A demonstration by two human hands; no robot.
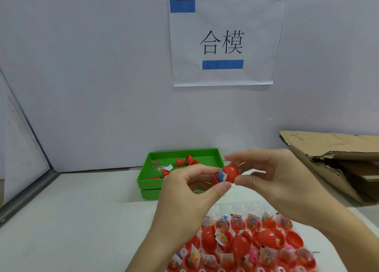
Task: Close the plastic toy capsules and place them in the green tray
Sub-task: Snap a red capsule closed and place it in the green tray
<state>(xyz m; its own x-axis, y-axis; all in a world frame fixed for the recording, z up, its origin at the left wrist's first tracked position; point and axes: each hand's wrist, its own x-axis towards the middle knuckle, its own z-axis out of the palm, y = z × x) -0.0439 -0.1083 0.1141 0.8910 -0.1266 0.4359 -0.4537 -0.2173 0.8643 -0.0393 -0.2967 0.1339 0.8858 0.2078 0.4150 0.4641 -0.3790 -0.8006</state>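
Observation:
Both hands hold one red capsule (229, 174) above the table, in front of the green tray (143, 173). My left hand (190, 191) pinches the lower half, where a blue toy and a paper slip stick out. My right hand (272, 175) grips the round red cap, tilted to the right and still ajar. Inside the green tray lie several red capsule pieces (185, 160), a pink toy and a paper slip. A clear blister sheet (242, 243) near me carries several open red capsules filled with small toys and slips.
A flattened cardboard box (336, 165) lies at the right against the wall. A paper sign (223, 42) with blue tape hangs on the wall. A metal frame edge (26, 198) runs along the left. The green tray rests on a second green tray.

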